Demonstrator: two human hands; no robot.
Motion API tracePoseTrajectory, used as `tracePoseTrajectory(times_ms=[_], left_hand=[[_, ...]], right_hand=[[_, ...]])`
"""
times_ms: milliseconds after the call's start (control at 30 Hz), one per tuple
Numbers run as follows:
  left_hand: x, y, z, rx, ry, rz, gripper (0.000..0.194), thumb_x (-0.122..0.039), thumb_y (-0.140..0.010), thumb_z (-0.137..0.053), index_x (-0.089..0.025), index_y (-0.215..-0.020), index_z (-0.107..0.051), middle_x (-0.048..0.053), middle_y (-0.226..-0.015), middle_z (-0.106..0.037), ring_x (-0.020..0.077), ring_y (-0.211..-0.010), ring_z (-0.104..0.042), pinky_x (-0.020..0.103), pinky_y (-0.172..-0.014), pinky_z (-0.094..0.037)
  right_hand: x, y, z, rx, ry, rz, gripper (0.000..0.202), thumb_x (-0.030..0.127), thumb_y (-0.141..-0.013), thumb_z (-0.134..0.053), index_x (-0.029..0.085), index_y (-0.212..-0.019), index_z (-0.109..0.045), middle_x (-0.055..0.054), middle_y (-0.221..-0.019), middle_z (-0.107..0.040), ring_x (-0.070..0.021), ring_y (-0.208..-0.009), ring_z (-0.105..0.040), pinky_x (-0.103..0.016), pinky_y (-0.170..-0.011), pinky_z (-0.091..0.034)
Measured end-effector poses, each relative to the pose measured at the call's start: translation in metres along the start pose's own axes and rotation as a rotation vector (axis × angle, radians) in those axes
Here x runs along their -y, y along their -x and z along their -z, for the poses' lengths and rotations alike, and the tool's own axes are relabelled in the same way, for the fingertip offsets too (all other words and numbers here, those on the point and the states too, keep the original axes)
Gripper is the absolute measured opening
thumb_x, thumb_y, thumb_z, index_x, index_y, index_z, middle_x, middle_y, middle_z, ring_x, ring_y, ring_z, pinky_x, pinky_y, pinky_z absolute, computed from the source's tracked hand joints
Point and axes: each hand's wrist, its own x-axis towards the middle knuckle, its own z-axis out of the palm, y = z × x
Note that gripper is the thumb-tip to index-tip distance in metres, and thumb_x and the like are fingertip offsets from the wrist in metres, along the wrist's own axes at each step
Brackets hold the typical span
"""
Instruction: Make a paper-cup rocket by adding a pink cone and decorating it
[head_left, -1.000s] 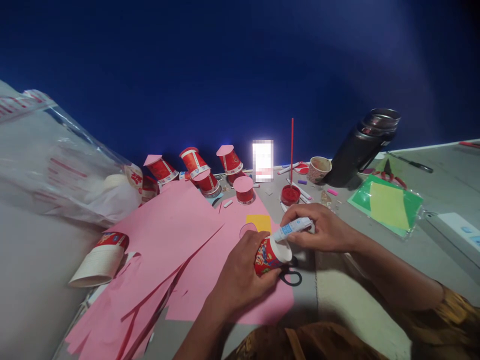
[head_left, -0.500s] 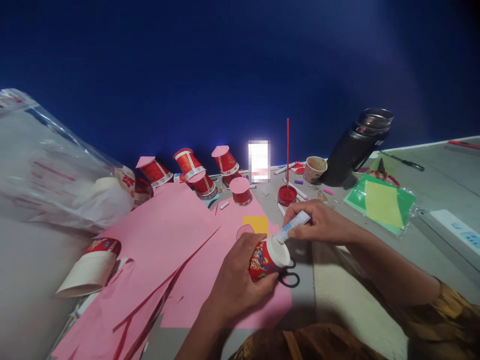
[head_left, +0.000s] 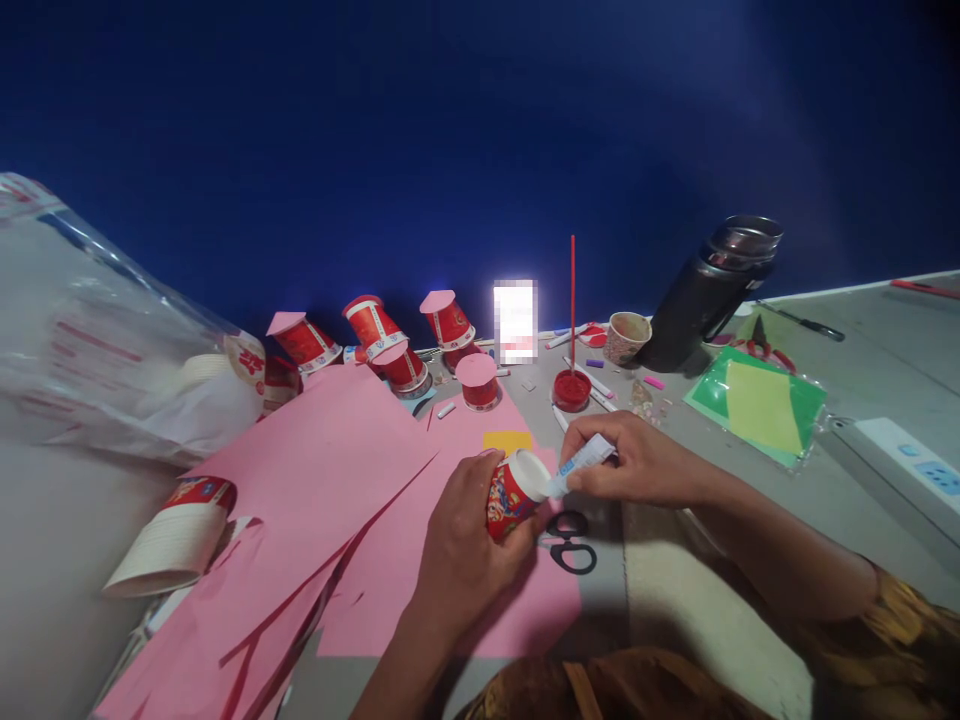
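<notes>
My left hand [head_left: 469,535] is wrapped round a red patterned paper cup [head_left: 510,500], tilted so that its white end faces right and up. Between the fingers of my right hand [head_left: 637,460] is a small white and blue tube [head_left: 583,463], its nozzle at the edge of the cup's white end. Below the tube lie black-handled scissors [head_left: 574,557], partly on a pink sheet [head_left: 390,600]. A yellow paper piece [head_left: 506,441] shows just behind the cup.
Red cups with pink paper discs [head_left: 476,370] stand at the back. A black flask [head_left: 694,300], a paper cup [head_left: 627,338], a red stick in a red base [head_left: 571,390] and green sheets [head_left: 709,405] are behind and right. Stacked cups [head_left: 172,545] lie left.
My left hand has shifted the cup a little left and up, uncovering more of the scissors. The tube has moved slightly with it and its nozzle is now at the cup's right edge.
</notes>
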Motion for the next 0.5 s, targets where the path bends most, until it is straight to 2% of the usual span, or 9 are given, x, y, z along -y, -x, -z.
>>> tracePoseTrajectory(times_ms=[100,200,333,400,500], left_hand=[[0.0015,0.0027,-0.0020,0.032,-0.006,0.027,0.052,-0.039,-0.092,-0.076,-0.021,-0.135,-0.053,0.011,-0.119,-0.069,0.0270,-0.108,-0.069,0.043,-0.094,-0.060],[0.0031,0.0054,-0.0050,0.052,-0.036,-0.003,0.054,-0.032,-0.091,-0.075,-0.020,-0.138,-0.051,0.014,-0.125,-0.067,0.0297,-0.115,-0.068,0.045,-0.097,-0.059],[0.0006,0.0051,-0.0062,0.103,-0.052,-0.012,0.054,-0.025,-0.088,-0.074,-0.020,-0.136,-0.051,0.012,-0.117,-0.067,0.0292,-0.107,-0.069,0.044,-0.090,-0.061],[-0.0021,0.0037,-0.0047,0.128,-0.027,0.037,0.051,-0.025,-0.087,-0.075,-0.022,-0.133,-0.052,0.009,-0.112,-0.067,0.0274,-0.101,-0.069,0.042,-0.086,-0.060],[-0.0049,0.0018,-0.0014,0.154,0.034,0.108,0.048,-0.024,-0.086,-0.075,-0.023,-0.130,-0.055,0.007,-0.112,-0.068,0.0258,-0.100,-0.069,0.040,-0.086,-0.059]], right_hand=[[0.0040,0.0027,-0.0037,-0.019,-0.012,0.012,0.017,0.034,-0.075,-0.070,0.018,-0.081,-0.071,0.002,-0.065,-0.064,-0.0127,-0.056,-0.051,-0.024,-0.052,-0.035],[0.0070,0.0038,-0.0076,-0.076,0.012,0.064,0.014,0.030,-0.075,-0.069,0.018,-0.081,-0.070,0.002,-0.064,-0.064,-0.0118,-0.055,-0.051,-0.023,-0.052,-0.035],[0.0060,0.0044,-0.0105,-0.176,0.089,0.154,0.010,0.025,-0.076,-0.068,0.017,-0.082,-0.070,0.002,-0.066,-0.066,-0.0115,-0.056,-0.053,-0.022,-0.053,-0.038],[0.0047,0.0056,-0.0091,-0.179,0.116,0.203,0.010,0.022,-0.076,-0.068,0.017,-0.084,-0.071,0.001,-0.068,-0.067,-0.0115,-0.057,-0.055,-0.022,-0.053,-0.038],[0.0054,0.0090,-0.0048,-0.116,0.136,0.300,0.012,0.018,-0.076,-0.068,0.017,-0.086,-0.073,0.001,-0.068,-0.069,-0.0110,-0.056,-0.056,-0.021,-0.053,-0.039]])
